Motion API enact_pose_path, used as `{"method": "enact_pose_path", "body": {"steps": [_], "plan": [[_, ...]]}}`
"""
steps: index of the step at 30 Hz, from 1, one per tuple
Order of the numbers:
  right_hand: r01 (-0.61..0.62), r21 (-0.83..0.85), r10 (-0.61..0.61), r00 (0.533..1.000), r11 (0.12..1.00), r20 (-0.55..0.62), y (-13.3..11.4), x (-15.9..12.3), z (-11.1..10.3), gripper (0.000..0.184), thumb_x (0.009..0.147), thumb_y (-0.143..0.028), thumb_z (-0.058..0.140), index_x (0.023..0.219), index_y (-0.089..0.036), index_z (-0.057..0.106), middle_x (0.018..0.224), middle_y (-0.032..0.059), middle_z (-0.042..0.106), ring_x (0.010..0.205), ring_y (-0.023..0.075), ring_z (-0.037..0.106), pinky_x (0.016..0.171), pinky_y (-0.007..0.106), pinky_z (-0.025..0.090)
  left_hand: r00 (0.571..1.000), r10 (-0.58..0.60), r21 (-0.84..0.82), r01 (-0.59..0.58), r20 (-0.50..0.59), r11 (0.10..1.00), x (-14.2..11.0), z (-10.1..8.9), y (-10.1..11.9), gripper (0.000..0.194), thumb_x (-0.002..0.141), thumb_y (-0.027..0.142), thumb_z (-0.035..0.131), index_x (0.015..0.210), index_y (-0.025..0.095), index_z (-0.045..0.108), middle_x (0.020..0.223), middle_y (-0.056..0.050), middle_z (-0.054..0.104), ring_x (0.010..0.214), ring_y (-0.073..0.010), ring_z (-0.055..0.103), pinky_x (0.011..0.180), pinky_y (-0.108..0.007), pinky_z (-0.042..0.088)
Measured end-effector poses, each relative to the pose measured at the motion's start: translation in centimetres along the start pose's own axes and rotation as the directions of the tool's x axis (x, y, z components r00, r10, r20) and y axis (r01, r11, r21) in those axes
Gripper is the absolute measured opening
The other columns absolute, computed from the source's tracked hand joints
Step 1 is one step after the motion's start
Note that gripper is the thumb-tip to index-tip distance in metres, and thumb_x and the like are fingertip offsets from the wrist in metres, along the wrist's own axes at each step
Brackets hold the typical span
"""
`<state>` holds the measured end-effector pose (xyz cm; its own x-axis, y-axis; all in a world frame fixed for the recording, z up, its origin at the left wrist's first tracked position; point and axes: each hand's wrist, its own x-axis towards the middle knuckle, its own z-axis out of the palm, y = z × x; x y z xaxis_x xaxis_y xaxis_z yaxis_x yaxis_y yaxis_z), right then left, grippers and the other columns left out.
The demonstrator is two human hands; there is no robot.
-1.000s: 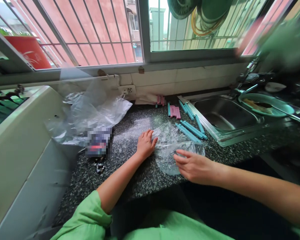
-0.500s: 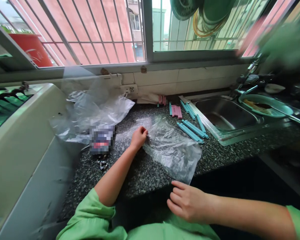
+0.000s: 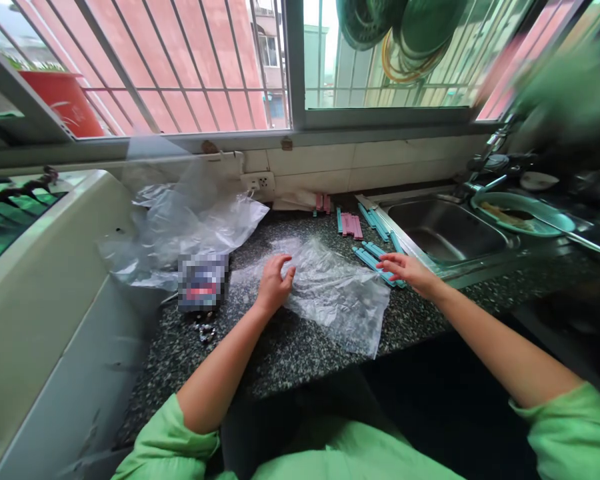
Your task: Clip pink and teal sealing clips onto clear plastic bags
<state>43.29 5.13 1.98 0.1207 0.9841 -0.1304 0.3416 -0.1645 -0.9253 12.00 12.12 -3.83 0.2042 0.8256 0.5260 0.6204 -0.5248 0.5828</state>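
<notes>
A clear, crumpled plastic bag point(image 3: 340, 307) lies flat on the speckled dark counter. My left hand point(image 3: 275, 283) is at the bag's left edge, thumb and fingers curved apart with nothing between them. My right hand point(image 3: 411, 272) hovers at the teal bag clips point(image 3: 367, 257) beside the sink, its fingers stretched over them and partly covering them; whether they touch I cannot tell. Behind are pink bag clips point(image 3: 351, 225) in a row, more teal clips point(image 3: 375, 221) beside them, and a small pink group point(image 3: 323, 203) near the wall.
A steel sink point(image 3: 447, 227) is set in the counter at the right, with a teal plate point(image 3: 525, 213) of food scraps and a utensil behind it. More clear plastic bags point(image 3: 190, 220) and a blurred-out packet point(image 3: 203, 283) lie at the left, near a pale raised side point(image 3: 45, 267).
My right hand has moved from the counter's front edge up and forward to the teal clips. My left hand has opened from a pinch at the bag's edge.
</notes>
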Motion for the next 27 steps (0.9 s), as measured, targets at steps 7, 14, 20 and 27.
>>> {"method": "enact_pose_path", "body": {"steps": [7, 14, 20, 27], "plan": [[0.009, 0.079, -0.032, 0.955, 0.997, 0.293, -0.7, 0.7, 1.8, 0.046, 0.055, -0.039, 0.075, 0.092, -0.014, 0.062, 0.064, -0.0005, 0.058, 0.057, 0.0111, 0.054, 0.058, 0.028, 0.044, 0.951, 0.068, 0.118, -0.108, 0.302, 0.987, -1.1, 1.3, 0.0, 0.043, 0.08, 0.031, 0.05, 0.121, 0.018, 0.048, 0.121, -0.011, 0.057, 0.114, -0.0237, 0.051, 0.097, -0.041, 0.04], [0.047, 0.25, -0.081, 0.988, 0.967, 0.128, -0.6, -2.3, -1.4, 0.04, 0.054, -0.038, 0.076, 0.086, -0.018, 0.063, 0.07, 0.0005, 0.062, 0.067, 0.0123, 0.056, 0.066, 0.027, 0.044, 0.922, 0.099, 0.12, -0.154, 0.375, 0.981, -1.1, 1.3, 0.5, 0.046, 0.083, 0.035, 0.046, 0.125, 0.016, 0.046, 0.126, -0.012, 0.054, 0.117, -0.0245, 0.049, 0.099, -0.042, 0.039], [0.055, 0.323, -0.101, 0.986, 0.945, 0.129, 0.3, -3.3, -2.1, 0.037, 0.056, -0.038, 0.075, 0.086, -0.02, 0.062, 0.058, -0.0052, 0.053, 0.049, 0.0072, 0.048, 0.054, 0.024, 0.043, 0.93, 0.143, 0.1, -0.187, 0.34, 0.977, -1.2, 1.1, 0.8, 0.046, 0.083, 0.035, 0.045, 0.124, 0.014, 0.045, 0.128, -0.013, 0.052, 0.119, -0.0237, 0.047, 0.1, -0.04, 0.038], [0.021, 0.24, -0.034, 0.998, 0.971, 0.05, 1.0, -2.6, -2.1, 0.054, 0.063, -0.058, 0.063, 0.099, -0.019, 0.057, 0.083, 0.0047, 0.061, 0.059, 0.0101, 0.051, 0.054, 0.026, 0.045, 0.897, 0.38, 0.014, -0.393, 0.225, 0.919, -3.0, -0.4, 4.2, 0.034, 0.08, 0.028, 0.046, 0.112, 0.02, 0.053, 0.115, -0.01, 0.058, 0.108, -0.0231, 0.052, 0.095, -0.042, 0.04]]}}
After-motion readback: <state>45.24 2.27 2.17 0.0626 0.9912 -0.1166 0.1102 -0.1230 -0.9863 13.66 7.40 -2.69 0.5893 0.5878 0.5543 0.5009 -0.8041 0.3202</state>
